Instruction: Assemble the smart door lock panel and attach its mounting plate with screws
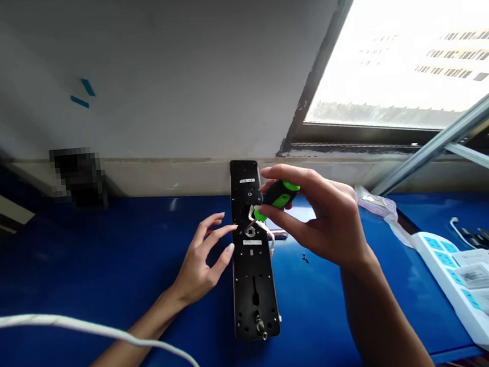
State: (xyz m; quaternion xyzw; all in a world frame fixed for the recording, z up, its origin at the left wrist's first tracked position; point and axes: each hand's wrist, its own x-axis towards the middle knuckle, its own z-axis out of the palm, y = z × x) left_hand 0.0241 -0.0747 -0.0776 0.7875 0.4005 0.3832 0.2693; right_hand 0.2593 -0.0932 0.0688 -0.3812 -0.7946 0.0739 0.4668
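So I'm standing by this blue table, and the person's got a long black panel lying on it, holes facing up, I'd guess so the fittings are easy to get at. Its long axis runs straight out from the person to the wall, with the stubby metal spindle at the near end. Can't tell if the far end touches the wall.

Right hand has the green-and-black screwdriver pinched between thumb and fingers. It's slanted: handle up and to the right, shaft pointing down-left at the panel's middle, just by the square hole. Fingertip grip looks like it's for fine control tbh. Left hand has loose, spread fingers gripping nothing, tips at the panel's left edge, probably to steady it. Little dark bits, maybe screws, sit off to the right, likely parked within reach.
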